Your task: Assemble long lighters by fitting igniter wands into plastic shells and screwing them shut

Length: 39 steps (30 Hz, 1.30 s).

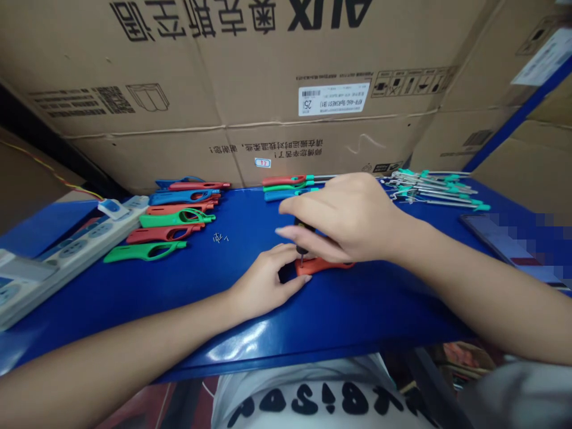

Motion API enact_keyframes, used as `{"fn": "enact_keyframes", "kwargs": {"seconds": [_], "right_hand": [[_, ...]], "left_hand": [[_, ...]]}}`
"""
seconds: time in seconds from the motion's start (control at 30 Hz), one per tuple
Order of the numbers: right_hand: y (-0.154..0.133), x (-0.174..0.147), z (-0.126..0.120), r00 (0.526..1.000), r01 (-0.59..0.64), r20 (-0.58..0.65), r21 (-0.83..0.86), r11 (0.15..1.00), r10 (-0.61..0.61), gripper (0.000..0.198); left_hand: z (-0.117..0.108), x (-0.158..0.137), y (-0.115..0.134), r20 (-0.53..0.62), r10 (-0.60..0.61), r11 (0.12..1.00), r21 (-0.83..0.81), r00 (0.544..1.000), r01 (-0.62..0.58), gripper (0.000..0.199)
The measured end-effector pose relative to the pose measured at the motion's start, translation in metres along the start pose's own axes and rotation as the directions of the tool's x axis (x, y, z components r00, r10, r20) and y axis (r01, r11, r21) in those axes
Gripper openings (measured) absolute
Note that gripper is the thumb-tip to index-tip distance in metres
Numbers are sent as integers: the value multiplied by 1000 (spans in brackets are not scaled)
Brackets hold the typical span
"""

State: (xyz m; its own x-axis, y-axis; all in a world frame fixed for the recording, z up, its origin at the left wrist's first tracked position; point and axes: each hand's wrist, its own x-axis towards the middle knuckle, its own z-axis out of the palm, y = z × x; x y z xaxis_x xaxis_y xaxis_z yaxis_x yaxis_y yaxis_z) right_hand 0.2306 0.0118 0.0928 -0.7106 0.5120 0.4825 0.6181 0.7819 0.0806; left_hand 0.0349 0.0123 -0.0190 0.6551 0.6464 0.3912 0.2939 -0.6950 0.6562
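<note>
The right grip (346, 217) is holding a screwdriver (304, 224) with bent fingers; the left grip (268, 280) is pinching an orange handle (317, 266).

The head view looks from above the near edge of the blue desk (357, 316), facing forward and down across it. It sits close, its wide frame running from the printed white garment (313, 372) before the desk to the cardboard carton (250, 77) behind it.

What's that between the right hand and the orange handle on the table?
A dark screwdriver, gripped in the right hand, its shaft pointing down onto the orange handle. The head view shows it.
</note>
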Motion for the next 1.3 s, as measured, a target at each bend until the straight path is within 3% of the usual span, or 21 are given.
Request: {"fn": "enact_keyframes", "kwargs": {"seconds": [0.17,0.33,0.53,0.7,0.87,1.1,1.3], "right_hand": [[1,1,-6,996,59,59,212,975,-73,39],[2,0,0,1000,20,-24,22,1000,-20,52],[3,0,3,994,85,-79,187,979,-72,40],[5,-1,5,996,46,-84,38,998,-43,48],[5,1,-2,999,14,25,254,967,-21,37],[0,3,-5,999,-25,29,24,999,24,50],[-6,2,-12,992,54,100,211,976,-76,38]], "left_hand": [[-1,-1,0,12,-13,1000,21,1000,13,21],[0,-1,-2,5,-3,1000,2,1000,3,27],[0,0,1,5,-11,1000,29,1000,11,23],[0,0,0,7,-2,1000,11,1000,2,25],[-2,1,3,31,-5,1000,2,999,4,29],[-1,0,2,16,-10,1000,2,1000,10,26],[0,-2,-2,7,-32,999,31,999,31,20]]}}
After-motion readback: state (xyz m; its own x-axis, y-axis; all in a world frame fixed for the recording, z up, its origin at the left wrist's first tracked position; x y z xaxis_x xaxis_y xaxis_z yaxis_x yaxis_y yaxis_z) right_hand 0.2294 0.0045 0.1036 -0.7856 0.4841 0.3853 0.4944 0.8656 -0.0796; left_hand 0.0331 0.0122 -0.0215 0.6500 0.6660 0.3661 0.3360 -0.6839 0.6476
